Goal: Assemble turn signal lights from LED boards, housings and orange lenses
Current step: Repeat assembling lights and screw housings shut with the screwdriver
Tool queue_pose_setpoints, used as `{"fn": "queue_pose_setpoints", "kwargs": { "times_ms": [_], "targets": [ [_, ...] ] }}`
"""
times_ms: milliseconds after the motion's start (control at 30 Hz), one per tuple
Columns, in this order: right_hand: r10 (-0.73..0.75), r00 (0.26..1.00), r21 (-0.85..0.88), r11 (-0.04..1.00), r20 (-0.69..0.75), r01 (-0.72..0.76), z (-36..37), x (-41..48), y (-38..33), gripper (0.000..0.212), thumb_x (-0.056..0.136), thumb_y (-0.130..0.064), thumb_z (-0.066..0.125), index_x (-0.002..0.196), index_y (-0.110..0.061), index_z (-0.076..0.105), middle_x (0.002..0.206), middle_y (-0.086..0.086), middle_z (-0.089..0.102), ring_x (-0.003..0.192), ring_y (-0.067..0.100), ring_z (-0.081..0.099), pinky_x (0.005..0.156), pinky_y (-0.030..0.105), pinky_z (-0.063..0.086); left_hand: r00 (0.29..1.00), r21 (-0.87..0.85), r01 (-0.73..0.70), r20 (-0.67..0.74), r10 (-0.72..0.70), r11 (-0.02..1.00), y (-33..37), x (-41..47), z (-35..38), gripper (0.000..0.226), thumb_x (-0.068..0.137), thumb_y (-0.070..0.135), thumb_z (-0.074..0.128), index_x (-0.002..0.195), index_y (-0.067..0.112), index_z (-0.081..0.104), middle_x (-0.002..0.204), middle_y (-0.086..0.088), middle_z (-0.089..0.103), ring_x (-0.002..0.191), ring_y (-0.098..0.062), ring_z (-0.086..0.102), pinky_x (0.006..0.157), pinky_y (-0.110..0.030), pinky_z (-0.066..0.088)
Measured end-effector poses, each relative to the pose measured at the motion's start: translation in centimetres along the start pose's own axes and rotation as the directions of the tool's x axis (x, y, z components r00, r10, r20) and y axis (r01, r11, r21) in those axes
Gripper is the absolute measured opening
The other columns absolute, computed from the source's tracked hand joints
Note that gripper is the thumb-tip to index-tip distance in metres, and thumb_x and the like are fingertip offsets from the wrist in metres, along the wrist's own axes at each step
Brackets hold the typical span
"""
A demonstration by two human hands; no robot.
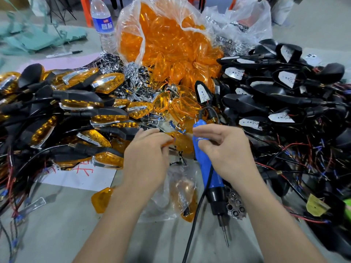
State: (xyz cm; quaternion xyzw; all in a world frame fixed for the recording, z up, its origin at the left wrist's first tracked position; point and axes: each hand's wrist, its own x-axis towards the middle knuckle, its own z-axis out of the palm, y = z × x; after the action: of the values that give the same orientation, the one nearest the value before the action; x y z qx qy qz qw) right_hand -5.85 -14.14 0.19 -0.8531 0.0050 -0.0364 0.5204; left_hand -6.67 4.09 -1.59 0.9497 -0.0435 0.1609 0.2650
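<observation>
My left hand (pixel 147 149) pinches an orange lens (pixel 180 142) at the table's middle. My right hand (pixel 226 149) grips a blue electric screwdriver (pixel 208 175), its bit (pixel 225 235) pointing down toward me. A black housing with a white LED board (pixel 203 93) stands just beyond my hands. A clear bag of orange lenses (pixel 167 44) sits behind it. Finished lights with orange lenses (pixel 79 111) are heaped at the left. Black housings with LED boards and wires (pixel 281 92) are heaped at the right.
A water bottle (pixel 103 23) stands at the back left, a marker pen (pixel 64 54) beside it. Chrome trim pieces (pixel 133 73) lie between the heaps. A loose orange lens (pixel 101 199) and a small plastic bag (pixel 180 192) lie near my forearms. White paper (pixel 79 177) lies under the left heap.
</observation>
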Motion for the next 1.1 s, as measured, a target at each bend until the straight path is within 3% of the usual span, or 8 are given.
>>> {"fn": "queue_pose_setpoints", "kwargs": {
  "times_ms": [233, 367, 467, 700, 800, 900, 1000, 1100],
  "targets": [
    [-0.166, 0.938, -0.344, 0.938, -0.304, 0.054, -4.5, 4.7, 0.0, 0.046, 0.093, -0.001, 0.055, 0.125, -0.030, 0.071, 0.117, -0.007, 0.073, 0.110, 0.013, 0.068, 0.100, 0.041, 0.057, 0.996, 0.109, 0.035, 0.077, -0.044, 0.993, 0.0, 0.1, 0.8, 0.022, 0.093, 0.031, 0.077, 0.113, 0.023, 0.081, 0.118, -0.001, 0.078, 0.126, -0.021, 0.065, 0.123, -0.043, 0.010],
    [-0.129, 0.992, -0.858, 0.507, 0.014, 0.079, -6.5, 7.4, 1.0, 0.071, 0.091, -0.006, 0.062, 0.156, -0.015, 0.037, 0.157, 0.010, 0.045, 0.144, 0.035, 0.040, 0.124, 0.050, 0.022, 0.988, 0.023, 0.142, 0.063, -0.144, 0.990, 0.0, 1.0, 0.3, 0.021, 0.094, 0.031, 0.075, 0.114, 0.027, 0.081, 0.128, -0.003, 0.074, 0.133, -0.027, 0.056, 0.124, -0.042, 0.017],
    [-0.144, 0.989, -0.856, 0.509, 0.015, 0.087, -7.0, 8.2, 1.1, 0.053, 0.094, -0.013, 0.061, 0.146, -0.014, 0.049, 0.140, 0.010, 0.061, 0.123, 0.037, 0.054, 0.114, 0.047, 0.026, 0.981, -0.046, 0.169, 0.106, -0.163, 0.985, 0.0, 1.6, 0.4, 0.021, 0.097, 0.032, 0.070, 0.116, 0.032, 0.079, 0.134, 0.000, 0.071, 0.136, -0.016, 0.052, 0.123, -0.030, 0.004],
    [-0.257, 0.966, -0.550, 0.810, -0.025, 0.202, -8.1, 6.6, -0.5, 0.063, 0.093, 0.001, 0.057, 0.149, -0.027, 0.050, 0.132, -0.007, 0.056, 0.126, 0.017, 0.044, 0.104, 0.031, 0.036, 0.979, -0.161, 0.163, 0.151, -0.139, 0.973, 1.0, 2.1, 0.3, 0.024, 0.098, 0.032, 0.068, 0.120, 0.038, 0.076, 0.136, 0.009, 0.069, 0.116, -0.011, 0.065, 0.126, -0.028, 0.021],
    [-0.250, 0.953, -0.501, 0.810, 0.172, 0.303, -8.1, 4.2, -2.4, 0.063, 0.098, -0.015, 0.062, 0.148, -0.048, 0.043, 0.123, -0.011, 0.061, 0.107, 0.009, 0.059, 0.097, 0.030, 0.048, 0.983, -0.352, 0.140, 0.164, -0.087, 0.926, 2.2, 2.8, 0.0, 0.040, 0.096, 0.028, 0.070, 0.134, 0.041, 0.067, 0.126, 0.027, 0.069, 0.092, 0.024, 0.060, 0.088, 0.005, 0.039],
    [-0.285, 0.904, -0.229, 0.902, 0.318, 0.365, -5.9, 2.2, -4.2, 0.054, 0.097, -0.024, 0.059, 0.139, -0.055, 0.045, 0.112, -0.011, 0.072, 0.093, 0.009, 0.071, 0.081, 0.027, 0.055, 0.954, -0.801, 0.162, 0.275, 0.116, 0.576, 4.0, 3.2, 0.0, 0.054, 0.098, 0.005, 0.066, 0.146, 0.027, 0.056, 0.127, 0.015, 0.071, 0.118, 0.002, 0.065, 0.099, -0.018, 0.051],
    [-0.126, 0.954, 0.384, 0.923, 0.271, 0.012, -3.8, 2.0, -5.1, 0.024, 0.100, -0.015, 0.055, 0.122, -0.024, 0.058, 0.091, 0.009, 0.073, 0.071, 0.023, 0.066, 0.057, 0.033, 0.054, 0.950, -0.943, 0.290, 0.304, 0.064, 0.165, 4.8, 3.8, -0.6, 0.038, 0.097, 0.005, 0.063, 0.134, 0.013, 0.061, 0.107, -0.006, 0.073, 0.093, -0.022, 0.069, 0.080, -0.033, 0.058],
    [0.093, 0.945, 0.632, 0.723, 0.314, -0.281, -2.4, 1.7, -5.1, 0.018, 0.109, -0.011, 0.047, 0.116, -0.007, 0.062, 0.089, 0.019, 0.068, 0.069, 0.032, 0.065, 0.051, 0.032, 0.055, 0.938, -0.916, 0.347, 0.337, -0.083, 0.203, 4.2, 3.9, -1.1, 0.017, 0.100, 0.001, 0.060, 0.113, 0.009, 0.069, 0.082, 0.000, 0.066, 0.063, -0.015, 0.055, 0.060, -0.026, 0.053]
  ]
}}
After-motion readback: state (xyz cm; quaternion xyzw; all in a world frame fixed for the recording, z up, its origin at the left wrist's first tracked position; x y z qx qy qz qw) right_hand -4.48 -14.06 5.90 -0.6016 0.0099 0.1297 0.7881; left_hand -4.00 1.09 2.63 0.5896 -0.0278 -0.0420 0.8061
